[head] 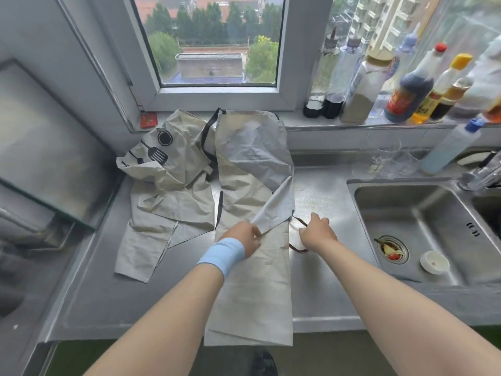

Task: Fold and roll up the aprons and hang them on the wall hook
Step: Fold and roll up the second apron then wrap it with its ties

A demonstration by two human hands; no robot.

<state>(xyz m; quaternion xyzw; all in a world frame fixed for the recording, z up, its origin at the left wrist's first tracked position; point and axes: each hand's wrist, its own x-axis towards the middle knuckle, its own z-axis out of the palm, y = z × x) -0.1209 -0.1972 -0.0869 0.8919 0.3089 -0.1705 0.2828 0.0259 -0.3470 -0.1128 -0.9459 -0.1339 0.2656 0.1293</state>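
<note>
A beige apron (pixel 254 280) lies lengthwise on the steel counter, folded into a long strip from the window sill to the counter's front edge. Its grey inner flap (pixel 260 156) is turned over the upper half. My left hand (pixel 244 238), with a blue wristband, pinches the flap's lower corner at the strip's middle. My right hand (pixel 317 232) grips the dark apron strap (pixel 298 249) at the strip's right edge. A second beige apron (pixel 168 191) with black utensil prints lies crumpled to the left. No wall hook is in view.
A steel sink (pixel 423 234) with a small white bowl (pixel 433 261) lies to the right. Several sauce bottles (pixel 409 90) line the window sill, and clear glasses (pixel 382 156) stand below them. A hob with a glass cover (pixel 51 153) sits at left.
</note>
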